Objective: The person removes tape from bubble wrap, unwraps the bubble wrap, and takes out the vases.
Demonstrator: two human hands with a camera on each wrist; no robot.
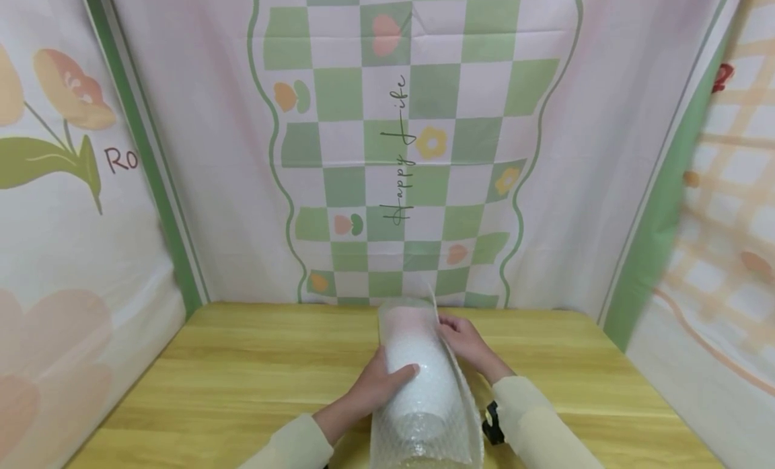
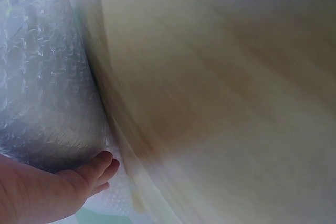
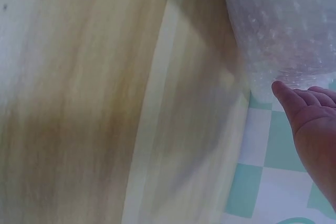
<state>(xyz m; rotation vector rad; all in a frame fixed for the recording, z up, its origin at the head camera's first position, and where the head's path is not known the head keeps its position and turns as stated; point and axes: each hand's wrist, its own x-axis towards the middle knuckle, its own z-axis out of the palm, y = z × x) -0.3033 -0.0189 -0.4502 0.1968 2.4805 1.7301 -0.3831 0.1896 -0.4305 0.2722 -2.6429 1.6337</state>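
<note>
A sheet of bubble wrap [image 1: 387,449] lies lengthwise before me, around a white object [image 1: 424,381] with a pinkish far end [image 1: 406,321]. The object's kind is blurred by the wrap. My left hand [image 1: 378,387] holds the wrapped object from its left side, thumb across the top; in the left wrist view its fingertips [image 2: 107,158] are at the bubble wrap [image 2: 42,77]. On the far right, my right hand [image 1: 466,338] pinches the raised edge of the wrap. The right wrist view shows that hand [image 3: 315,124] beside the wrap [image 3: 283,24], its grip partly hidden.
The wooden table [image 1: 272,368] extends to both sides of the wrap. Behind it hangs a green-and-white checked cloth [image 1: 387,139]. Patterned cloths stand at the left [image 1: 79,254] and right [image 1: 714,267]. A black item [image 1: 493,425] is by the right sleeve.
</note>
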